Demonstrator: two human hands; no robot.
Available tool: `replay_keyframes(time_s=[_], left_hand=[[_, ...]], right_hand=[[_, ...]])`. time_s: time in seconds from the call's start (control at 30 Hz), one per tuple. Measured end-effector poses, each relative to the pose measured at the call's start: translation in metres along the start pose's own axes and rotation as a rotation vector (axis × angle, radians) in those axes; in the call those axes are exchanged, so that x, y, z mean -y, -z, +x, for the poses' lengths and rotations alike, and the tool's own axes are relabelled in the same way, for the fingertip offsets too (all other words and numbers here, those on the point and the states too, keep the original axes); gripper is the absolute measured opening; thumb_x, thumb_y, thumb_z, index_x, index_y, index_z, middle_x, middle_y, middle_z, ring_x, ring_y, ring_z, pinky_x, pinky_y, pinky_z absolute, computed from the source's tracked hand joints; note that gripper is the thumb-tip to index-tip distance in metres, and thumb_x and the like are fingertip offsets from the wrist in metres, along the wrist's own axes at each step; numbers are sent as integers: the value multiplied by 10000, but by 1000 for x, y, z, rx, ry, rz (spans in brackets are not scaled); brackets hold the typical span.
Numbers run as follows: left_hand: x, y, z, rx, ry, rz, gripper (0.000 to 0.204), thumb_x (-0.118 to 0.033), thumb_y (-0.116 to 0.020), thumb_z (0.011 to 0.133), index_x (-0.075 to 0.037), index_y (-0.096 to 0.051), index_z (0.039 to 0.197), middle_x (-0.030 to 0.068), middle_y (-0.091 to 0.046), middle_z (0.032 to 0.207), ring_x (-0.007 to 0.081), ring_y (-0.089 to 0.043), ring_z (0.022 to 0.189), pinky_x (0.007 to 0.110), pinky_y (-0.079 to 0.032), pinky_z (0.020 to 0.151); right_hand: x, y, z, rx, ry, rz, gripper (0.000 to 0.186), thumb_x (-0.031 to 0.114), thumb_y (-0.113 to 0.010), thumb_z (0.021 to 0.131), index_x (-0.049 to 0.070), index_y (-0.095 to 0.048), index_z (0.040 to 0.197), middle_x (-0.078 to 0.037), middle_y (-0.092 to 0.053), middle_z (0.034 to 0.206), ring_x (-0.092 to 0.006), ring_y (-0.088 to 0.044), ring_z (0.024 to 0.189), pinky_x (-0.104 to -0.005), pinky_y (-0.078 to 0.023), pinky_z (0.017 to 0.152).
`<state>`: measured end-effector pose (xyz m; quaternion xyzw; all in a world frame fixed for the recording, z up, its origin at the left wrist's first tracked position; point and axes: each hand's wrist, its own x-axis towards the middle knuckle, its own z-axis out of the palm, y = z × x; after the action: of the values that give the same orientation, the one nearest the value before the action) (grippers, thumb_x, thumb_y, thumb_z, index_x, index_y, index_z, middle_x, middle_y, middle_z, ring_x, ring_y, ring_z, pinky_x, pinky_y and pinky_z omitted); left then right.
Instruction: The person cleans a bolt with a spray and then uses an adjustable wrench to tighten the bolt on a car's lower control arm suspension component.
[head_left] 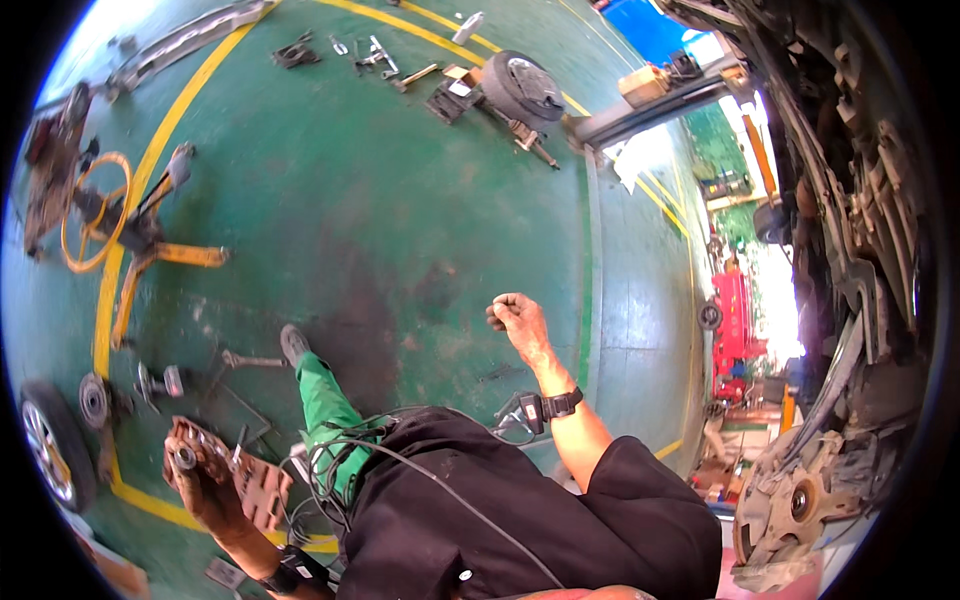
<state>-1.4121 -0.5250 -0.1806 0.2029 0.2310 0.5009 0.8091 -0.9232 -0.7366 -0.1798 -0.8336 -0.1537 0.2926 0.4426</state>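
My left hand (205, 485), with dark, grimy fingers, is at the lower left, closed around a small round metal part like a socket (184, 458). It is over a reddish-brown tool case (265, 495) on the floor. My right hand (512, 315) is held out right of centre above the green floor (450, 230), its fingers curled; anything inside them is hidden. A greasy wheel hub (798, 505) with vehicle suspension parts is at the lower right, beside me.
A yellow stand (190, 254) stands left. A wheel (55, 440), hub part (95, 400) and wrench (250, 360) lie lower left. A tyre (520, 88) and scattered parts lie ahead near a lift post (640, 110). Cables (440, 480) drape over my clothing. The vehicle's underside (850, 200) fills the right.
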Motion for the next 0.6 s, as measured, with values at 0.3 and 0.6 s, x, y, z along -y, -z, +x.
replay_keyframes(time_s=[0.3, 0.6], left_hand=[[30, -113, 209, 17, 233, 167, 201, -103, -615, 930, -91, -475, 1073, 37, -496, 903, 94, -475, 719, 188, -403, 565], [113, -245, 369, 380, 458, 294, 213, -134, -696, 878, -41, -554, 1005, 68, -614, 948, 144, -621, 833, 274, -528, 703]], right_hand=[[56, 6, 95, -162, 34, 100, 186, 151, -623, 915, -12, -623, 1004, -91, -691, 853, -140, -658, 731, -267, -537, 658], [149, 13, 191, -130, 168, 91, 214, 218, -585, 926, 5, -609, 936, -58, -617, 815, -136, -574, 697, -271, -476, 638]])
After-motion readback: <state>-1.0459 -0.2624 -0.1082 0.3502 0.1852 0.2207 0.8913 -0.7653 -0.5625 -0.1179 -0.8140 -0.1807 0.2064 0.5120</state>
